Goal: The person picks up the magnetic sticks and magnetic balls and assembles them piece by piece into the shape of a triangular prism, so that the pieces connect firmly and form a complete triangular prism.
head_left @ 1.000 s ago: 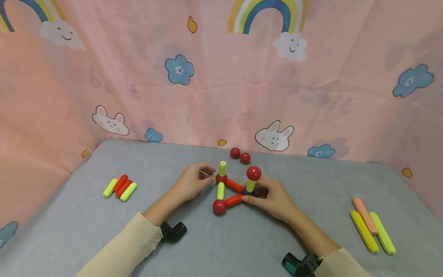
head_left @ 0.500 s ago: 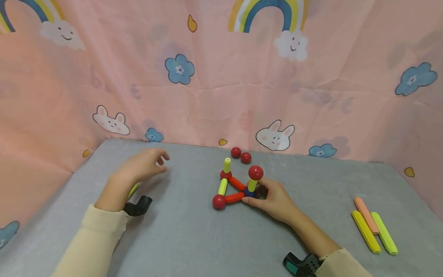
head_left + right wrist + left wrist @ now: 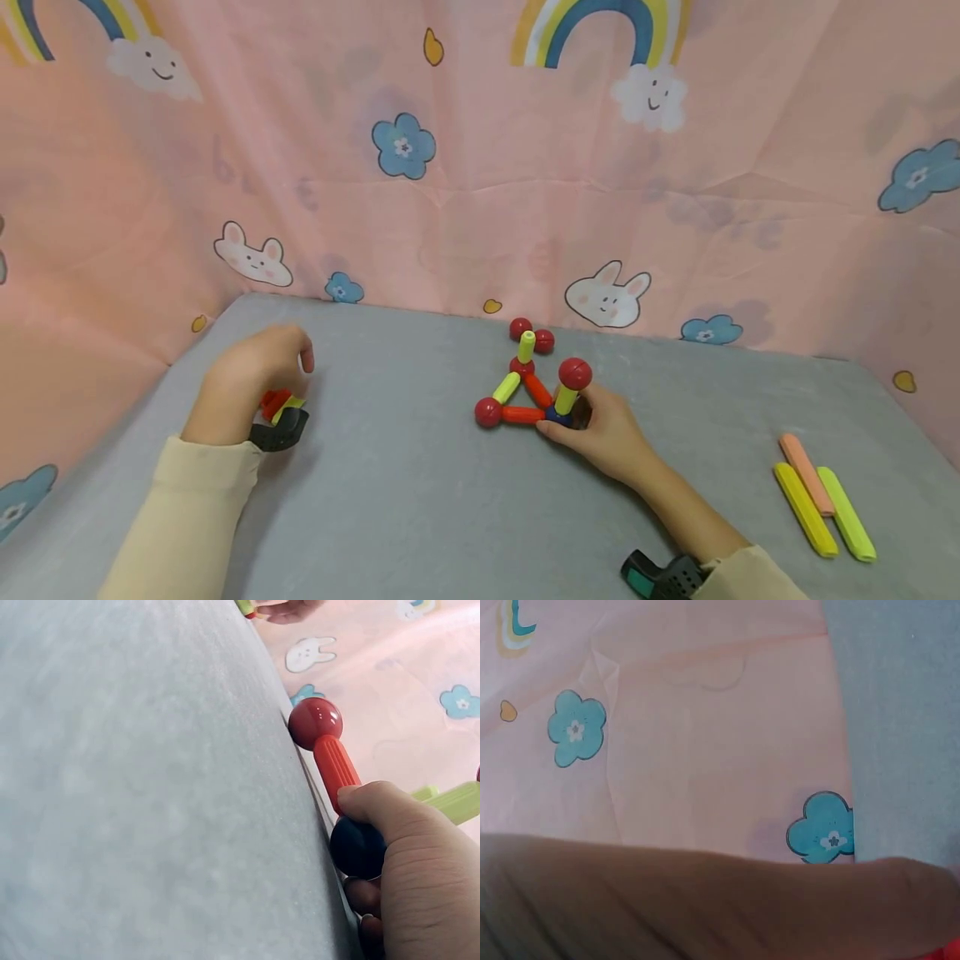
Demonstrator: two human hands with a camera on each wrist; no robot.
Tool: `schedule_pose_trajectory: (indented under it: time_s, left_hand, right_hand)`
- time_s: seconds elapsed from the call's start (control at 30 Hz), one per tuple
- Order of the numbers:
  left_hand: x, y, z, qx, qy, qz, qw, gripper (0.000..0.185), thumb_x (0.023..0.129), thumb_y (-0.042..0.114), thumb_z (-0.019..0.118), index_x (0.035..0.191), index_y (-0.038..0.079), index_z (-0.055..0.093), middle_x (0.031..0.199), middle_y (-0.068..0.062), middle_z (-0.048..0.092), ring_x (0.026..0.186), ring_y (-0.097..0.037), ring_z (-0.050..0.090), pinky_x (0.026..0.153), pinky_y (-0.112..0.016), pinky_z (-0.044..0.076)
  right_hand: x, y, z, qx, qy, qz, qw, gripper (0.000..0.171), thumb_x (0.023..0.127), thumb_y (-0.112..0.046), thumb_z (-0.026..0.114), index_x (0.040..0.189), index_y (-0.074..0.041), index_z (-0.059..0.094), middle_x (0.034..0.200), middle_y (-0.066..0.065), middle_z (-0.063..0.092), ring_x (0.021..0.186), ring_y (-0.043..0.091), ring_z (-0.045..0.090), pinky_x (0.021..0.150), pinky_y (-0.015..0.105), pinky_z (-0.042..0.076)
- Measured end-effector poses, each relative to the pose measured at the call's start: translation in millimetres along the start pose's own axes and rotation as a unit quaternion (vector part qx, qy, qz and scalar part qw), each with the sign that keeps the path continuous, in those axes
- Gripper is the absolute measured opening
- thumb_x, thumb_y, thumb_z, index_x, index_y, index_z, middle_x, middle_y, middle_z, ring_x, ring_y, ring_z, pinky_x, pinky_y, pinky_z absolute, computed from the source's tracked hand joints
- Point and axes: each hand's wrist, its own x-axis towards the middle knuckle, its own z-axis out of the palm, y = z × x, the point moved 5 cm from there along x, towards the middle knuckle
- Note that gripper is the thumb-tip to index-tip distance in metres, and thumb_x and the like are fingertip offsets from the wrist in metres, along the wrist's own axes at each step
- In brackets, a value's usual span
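My right hand point(image 3: 600, 429) grips the corner of a frame of rods and balls at its dark blue ball point(image 3: 358, 847). The thumb lies against the end of a red rod point(image 3: 336, 769). Two red rods and a lime rod point(image 3: 506, 387) form a flat triangle with red balls point(image 3: 488, 412) at the other corners. One upright lime rod point(image 3: 527, 347) has a bare top; another carries a red ball point(image 3: 575, 373). At the left, my left hand point(image 3: 258, 371) reaches down over short red and lime rods point(image 3: 277, 403), fingers bent downward. Its fingertips are mostly hidden, so a hold on a rod is unclear.
Two loose red balls point(image 3: 543, 341) lie behind the frame, near the back edge. Longer yellow, lime and peach rods point(image 3: 806, 510) lie at the right of the grey table point(image 3: 390, 500). A pink printed cloth point(image 3: 465, 225) hangs behind and at the left.
My left hand has left the frame and moved left to the short rods. The frame has turned in my right hand, its free red corners shifting up in view.
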Motion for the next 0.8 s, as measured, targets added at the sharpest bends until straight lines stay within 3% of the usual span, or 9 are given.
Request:
schedule_pose_trajectory:
  time_s: [0.43, 0.8]
  left_hand:
    - [3.2, -7.1, 6.2, 0.010, -0.026, -0.033, 0.9990, 0.031, 0.076, 0.004, 0.081, 0.103, 0.000, 0.066, 0.097, -0.019, 0.060, 0.085, -0.032, 0.058, 0.063, -0.034, 0.055]
    - [10.4, -14.0, 10.7, 0.013, 0.003, -0.011, 0.9999, 0.013, 0.080, 0.005, 0.076, 0.090, 0.003, 0.069, 0.087, -0.014, 0.063, 0.077, -0.028, 0.058, 0.059, -0.032, 0.050]
  right_hand:
    - [0.4, 0.0, -1.3, -0.005, -0.003, 0.005, 1.000, 0.035, 0.081, -0.028, 0.085, 0.100, -0.010, 0.063, 0.078, 0.000, 0.057, 0.072, 0.014, 0.052, 0.061, 0.023, 0.042]
    - [0.4, -0.3, -0.1, -0.001, -0.005, 0.008, 1.000, 0.035, 0.081, -0.028, 0.085, 0.101, -0.010, 0.063, 0.077, 0.000, 0.057, 0.071, 0.013, 0.052, 0.061, 0.023, 0.042]
